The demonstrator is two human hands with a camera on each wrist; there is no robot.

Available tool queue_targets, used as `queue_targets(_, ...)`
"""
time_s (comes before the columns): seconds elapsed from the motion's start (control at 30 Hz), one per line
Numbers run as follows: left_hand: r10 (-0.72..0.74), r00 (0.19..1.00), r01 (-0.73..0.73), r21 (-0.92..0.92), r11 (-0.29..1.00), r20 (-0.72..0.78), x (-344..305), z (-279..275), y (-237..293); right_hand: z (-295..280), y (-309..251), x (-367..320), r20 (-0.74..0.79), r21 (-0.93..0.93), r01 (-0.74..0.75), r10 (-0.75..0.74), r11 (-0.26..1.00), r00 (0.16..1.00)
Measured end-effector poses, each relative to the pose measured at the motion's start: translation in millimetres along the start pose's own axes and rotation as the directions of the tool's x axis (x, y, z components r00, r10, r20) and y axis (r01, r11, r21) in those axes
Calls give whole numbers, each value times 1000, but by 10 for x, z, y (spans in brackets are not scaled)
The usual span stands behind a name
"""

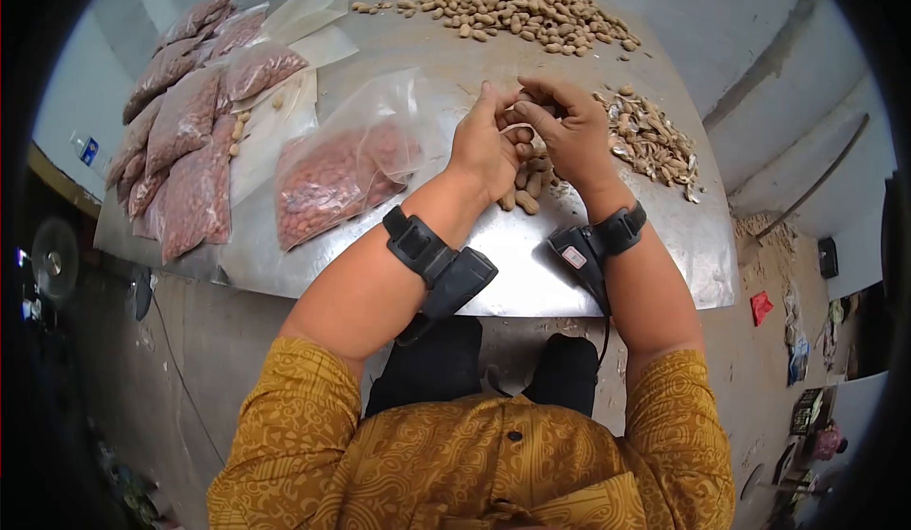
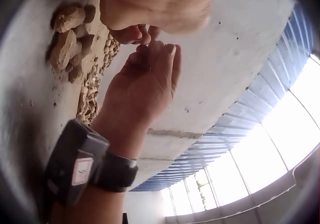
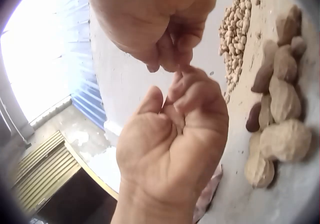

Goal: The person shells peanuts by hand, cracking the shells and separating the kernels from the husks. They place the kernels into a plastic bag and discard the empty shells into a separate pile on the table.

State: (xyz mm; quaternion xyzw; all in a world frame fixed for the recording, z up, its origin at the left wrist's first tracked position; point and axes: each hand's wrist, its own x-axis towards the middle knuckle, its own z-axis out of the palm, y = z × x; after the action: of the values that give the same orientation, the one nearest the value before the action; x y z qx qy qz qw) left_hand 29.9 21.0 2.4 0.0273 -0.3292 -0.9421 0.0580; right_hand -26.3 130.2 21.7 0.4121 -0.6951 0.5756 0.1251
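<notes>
In the head view my left hand (image 1: 484,146) and right hand (image 1: 574,136) meet fingertip to fingertip above the metal table. Both have their fingers curled in around a small peanut, mostly hidden by the fingers, with a pale edge showing between them. The right wrist view shows the left hand (image 3: 172,144) palm up, its fingertips against those of the right hand (image 3: 160,29). Below the hands lies a small group of unshelled peanuts (image 1: 527,193); dark red kernels (image 3: 254,116) lie among them.
A large heap of unshelled peanuts (image 1: 531,8) lies at the far side, with broken shells (image 1: 655,141) to the right. Left of the hands stands an open clear bag of red kernels (image 1: 332,184). Several filled bags (image 1: 185,117) are piled on the table's left end.
</notes>
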Motion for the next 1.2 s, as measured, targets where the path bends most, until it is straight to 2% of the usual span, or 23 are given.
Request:
queue_targets(0.03,-18,1000,18,-22,1000,14,4,2,-4,2,-1,-8,24,39,-71,70,997,997)
queue_targets(0.23,-115,992,120,-108,987,44,17,-36,-70,-100,32,-67,123,-16,-31,33,999,992)
queue_targets(0.33,-114,992,118,-100,988,49,1,-9,-50,-162,49,-103,91,75,-90,83,993,992)
queue_targets(0.47,-147,983,156,-80,985,106,19,-18,-22,-240,106,-64,55,329,-176,167,928,984)
queue_targets(0.53,-89,995,86,88,992,32,33,-3,17,-317,157,-38,100,405,-219,195,887,976)
queue_targets(0.67,9,999,7,379,925,-39,-24,77,103,-349,243,-43,49,426,-230,231,875,972)
queue_targets(0.77,141,988,-143,659,738,56,-24,103,79,-303,259,-47,30,487,-240,259,840,965)
queue_targets(0.87,350,928,-344,663,664,132,21,95,-61,-290,243,-55,28,531,-263,293,805,956)
queue_targets(0.97,446,872,-409,799,440,201,50,35,-28,-279,148,-61,22,368,-256,267,894,963)
queue_targets(1.07,446,872,-422,768,482,200,23,28,-9,-229,134,-81,38,375,-262,268,889,963)
queue_targets(1.2,363,903,-408,725,556,230,7,-43,29,-199,134,-104,62,369,-262,258,892,964)
